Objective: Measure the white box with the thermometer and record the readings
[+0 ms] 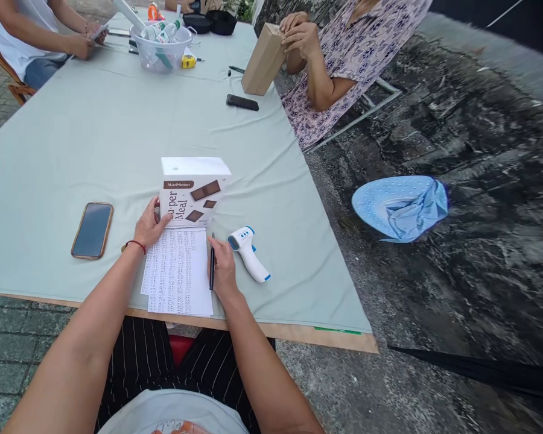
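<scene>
A NutriMotion box [196, 191] stands upright at the far end of paper sheets [176, 271], whose dense writing is too small to read. The left hand [152, 224] grips the box's lower left side, its thumb hiding the start of the title. The right hand [224, 265] has its partly hidden fingers closed around a black pen [212, 268], beside an infrared thermometer [248, 253]. A creased pale green tablecloth [172, 123] spreads beneath; beyond, a person in floral clothing [339, 72] is cut off by the frame.
</scene>
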